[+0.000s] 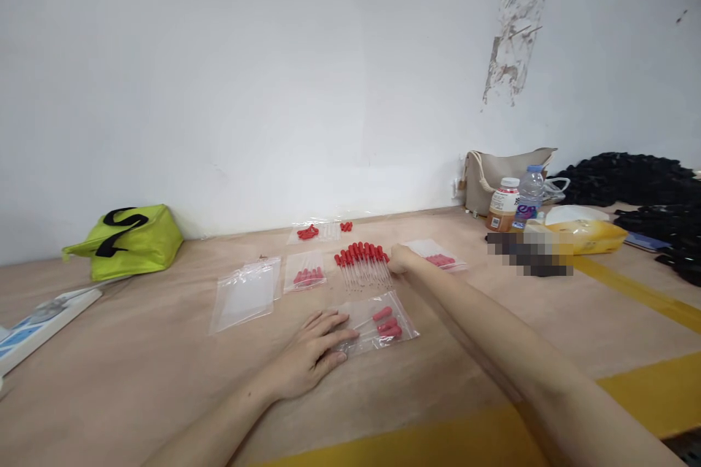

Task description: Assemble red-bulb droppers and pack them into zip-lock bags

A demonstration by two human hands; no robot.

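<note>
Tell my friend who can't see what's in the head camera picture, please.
A person's left hand rests on a clear, flat plastic bag with red-topped pieces inside; the right hand is at the right end of a row of thin, clear sticks with red tops on a brown table. A boxy yellow-green bag stands at left.

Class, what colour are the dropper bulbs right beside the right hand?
The dropper bulbs are red, best seen in the head view.

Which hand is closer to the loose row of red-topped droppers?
Right. The right hand is at the right end of the row of droppers; the left hand is below and left, touching a clear bag.
</note>
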